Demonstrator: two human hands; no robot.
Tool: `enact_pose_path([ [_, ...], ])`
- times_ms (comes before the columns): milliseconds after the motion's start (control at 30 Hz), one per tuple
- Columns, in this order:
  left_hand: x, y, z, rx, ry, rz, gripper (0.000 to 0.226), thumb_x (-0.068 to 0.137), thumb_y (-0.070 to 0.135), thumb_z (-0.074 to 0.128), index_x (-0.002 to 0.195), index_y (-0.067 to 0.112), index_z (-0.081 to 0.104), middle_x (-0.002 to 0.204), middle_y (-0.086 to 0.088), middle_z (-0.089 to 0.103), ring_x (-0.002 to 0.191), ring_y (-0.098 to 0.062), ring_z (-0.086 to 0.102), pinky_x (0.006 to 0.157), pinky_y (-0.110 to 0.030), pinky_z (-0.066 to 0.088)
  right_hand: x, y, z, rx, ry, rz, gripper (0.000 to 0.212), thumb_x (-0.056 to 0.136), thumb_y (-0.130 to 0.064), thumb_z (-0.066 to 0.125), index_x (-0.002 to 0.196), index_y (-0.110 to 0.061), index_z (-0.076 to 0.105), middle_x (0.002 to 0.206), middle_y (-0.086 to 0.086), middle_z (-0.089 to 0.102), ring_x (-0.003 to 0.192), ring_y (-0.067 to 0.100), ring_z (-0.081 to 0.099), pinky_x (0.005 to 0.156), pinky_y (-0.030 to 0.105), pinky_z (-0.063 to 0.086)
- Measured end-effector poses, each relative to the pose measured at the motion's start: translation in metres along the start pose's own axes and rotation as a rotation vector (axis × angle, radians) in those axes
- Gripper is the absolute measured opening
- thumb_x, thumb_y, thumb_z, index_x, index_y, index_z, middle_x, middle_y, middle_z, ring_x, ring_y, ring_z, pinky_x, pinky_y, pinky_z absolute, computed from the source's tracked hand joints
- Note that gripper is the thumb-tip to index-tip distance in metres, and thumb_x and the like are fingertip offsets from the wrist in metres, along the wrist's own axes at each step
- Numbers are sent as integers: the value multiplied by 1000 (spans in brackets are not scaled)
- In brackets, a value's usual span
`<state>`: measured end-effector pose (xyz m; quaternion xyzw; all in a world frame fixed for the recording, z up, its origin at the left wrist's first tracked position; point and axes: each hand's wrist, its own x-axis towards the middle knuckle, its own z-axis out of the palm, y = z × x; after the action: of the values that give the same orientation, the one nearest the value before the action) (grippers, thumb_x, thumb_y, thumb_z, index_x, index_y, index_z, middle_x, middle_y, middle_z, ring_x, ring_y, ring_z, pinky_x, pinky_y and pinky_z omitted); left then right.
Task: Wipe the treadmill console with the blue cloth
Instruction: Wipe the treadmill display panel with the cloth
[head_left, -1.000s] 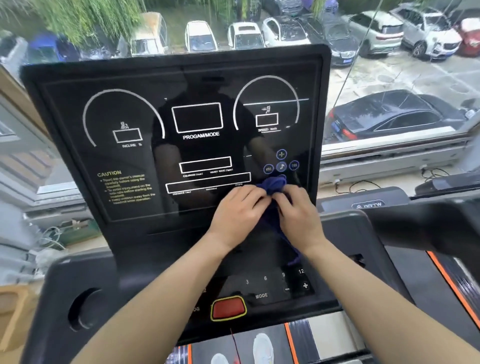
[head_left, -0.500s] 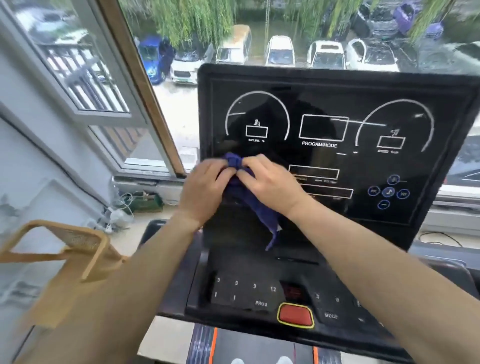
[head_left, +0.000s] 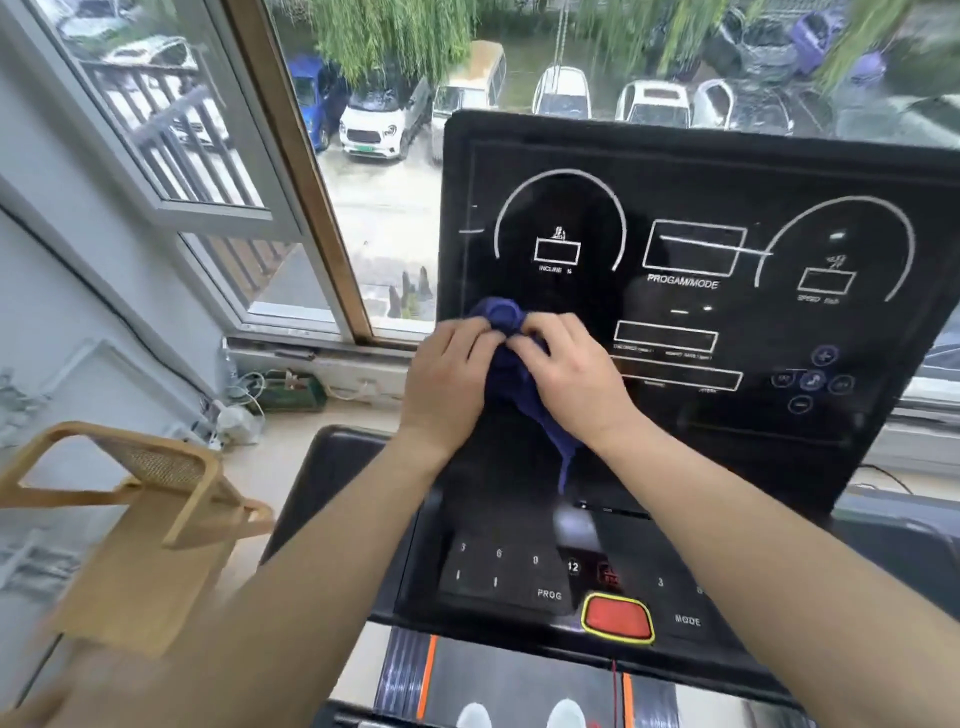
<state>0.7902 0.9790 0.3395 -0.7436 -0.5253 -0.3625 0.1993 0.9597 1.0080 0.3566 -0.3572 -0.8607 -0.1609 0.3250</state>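
Note:
The black treadmill console (head_left: 727, 171) stands upright in front of me, with white dials and boxes printed on its glossy panel. A bunched blue cloth (head_left: 500, 317) is pressed against the lower left of that panel, below the incline dial. My left hand (head_left: 447, 379) and my right hand (head_left: 569, 376) both grip the cloth, side by side, fingers curled over it. A tail of the cloth hangs down between my wrists.
A red stop button (head_left: 617, 618) and keypad sit on the lower console deck. A tan wooden chair (head_left: 140, 499) stands at the left. An open window (head_left: 208, 171) and cables on the floor (head_left: 244, 400) lie beyond it. The treadmill belt (head_left: 519, 686) runs below.
Both hands with the cloth went from the lower right of the panel to its lower left a second ago. Since half a second ago they have stayed there, shifting only slightly.

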Motion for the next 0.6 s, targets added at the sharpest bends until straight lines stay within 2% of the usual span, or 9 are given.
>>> enact_pose_path([
  [67, -33, 0, -2, -42, -134, 5, 22, 90, 5, 54, 103, 3, 71, 103, -15, 68, 89, -35, 60, 78, -46, 53, -27, -13, 5, 27, -159, -25, 14, 94, -7, 57, 100, -4, 69, 105, 14, 64, 86, 33, 56, 63, 44, 52],
  [167, -51, 1, -12, -195, -273, -93, 27, 87, 13, 51, 106, 8, 70, 103, -12, 63, 89, -33, 57, 77, -44, 50, -42, -29, -1, 209, -269, 125, 26, 84, -1, 59, 106, -8, 70, 106, 11, 62, 92, 32, 57, 62, 42, 55],
  [233, -57, 8, -22, -381, -333, -274, 23, 87, 14, 57, 107, 12, 68, 104, -6, 60, 93, -24, 57, 82, -34, 48, -46, -38, -10, 361, -240, 266, 29, 81, 5, 67, 106, -9, 72, 104, 10, 61, 91, 28, 60, 76, 36, 54],
  [267, -60, 12, -26, -490, -354, -389, 21, 85, 12, 63, 105, 14, 67, 104, -3, 59, 92, -17, 57, 83, -28, 47, -47, -43, -16, 441, -215, 347, 27, 80, 5, 70, 103, -8, 73, 102, 10, 61, 91, 24, 60, 82, 26, 51],
  [333, -65, 22, -32, -711, -380, -670, 28, 80, 10, 77, 105, 16, 64, 105, -3, 63, 90, -10, 60, 83, -20, 47, -46, -50, -29, 582, -152, 525, 23, 78, 5, 70, 96, -9, 74, 98, 9, 64, 89, 17, 60, 83, 10, 42],
  [400, -67, 33, -36, -944, -431, -953, 37, 79, 13, 82, 110, 13, 61, 108, -6, 67, 94, -11, 63, 87, -24, 48, -42, -56, -41, 684, -120, 676, 23, 78, 4, 70, 92, -14, 73, 95, 5, 68, 87, 10, 62, 80, 10, 42],
  [467, -65, 42, -48, -1242, -485, -1151, 40, 77, 18, 79, 113, 12, 60, 106, -6, 69, 95, -14, 66, 92, -33, 51, -37, -60, -52, 784, -104, 743, 23, 80, 5, 69, 93, -14, 73, 93, -3, 70, 86, -1, 64, 79, 11, 45],
  [533, -61, 45, -64, -1639, -531, -1237, 35, 83, 22, 70, 115, 9, 64, 107, -8, 72, 99, -19, 68, 97, -35, 52, -33, -64, -62, 919, -50, 786, 20, 82, 8, 70, 97, -5, 73, 95, 0, 71, 87, -3, 65, 80, 13, 49],
  [600, -57, 43, -79, -1832, -576, -1310, 45, 91, 36, 59, 122, 4, 65, 113, -13, 72, 104, -24, 68, 98, -36, 52, -34, -63, -67, 1131, -23, 860, 22, 83, 8, 71, 101, -4, 71, 100, 5, 73, 91, 6, 69, 84, 22, 53],
])
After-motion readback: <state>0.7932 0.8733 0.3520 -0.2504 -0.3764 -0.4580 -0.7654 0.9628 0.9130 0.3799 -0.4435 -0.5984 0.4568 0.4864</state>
